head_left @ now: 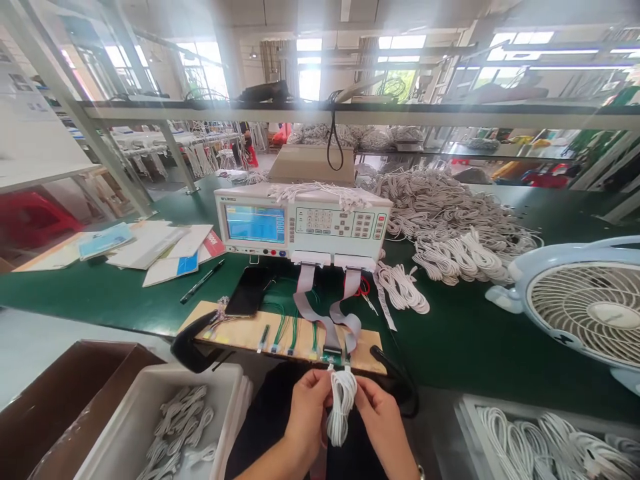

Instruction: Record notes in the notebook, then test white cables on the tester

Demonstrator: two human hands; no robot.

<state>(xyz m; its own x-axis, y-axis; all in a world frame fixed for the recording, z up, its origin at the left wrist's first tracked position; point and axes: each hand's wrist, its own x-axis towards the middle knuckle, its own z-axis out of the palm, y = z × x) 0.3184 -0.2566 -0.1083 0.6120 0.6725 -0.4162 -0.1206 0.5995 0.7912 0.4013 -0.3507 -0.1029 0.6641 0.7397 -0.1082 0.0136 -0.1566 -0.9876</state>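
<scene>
A coiled white cable [343, 413] hangs between my two hands at the front edge of the wooden board [370, 343]. My left hand [307, 407] pinches the cable's left side near its top. On the other side, the fingers of my right hand [377, 403] are closed on the cable close to its other end. Both white cable ends point up at a small green circuit board [330, 358]; whether they are fully seated I cannot tell. Grey ribbon cables [306, 293] run from there to a white tester [325, 223] with a lit blue screen.
A bin [235, 387] of coiled cables stands at lower left, another crate [467, 413] at lower right. A phone [247, 291], a pen [202, 281] and booklets [145, 247] lie left. A cable pile [450, 207] and fan [590, 307] are on the right.
</scene>
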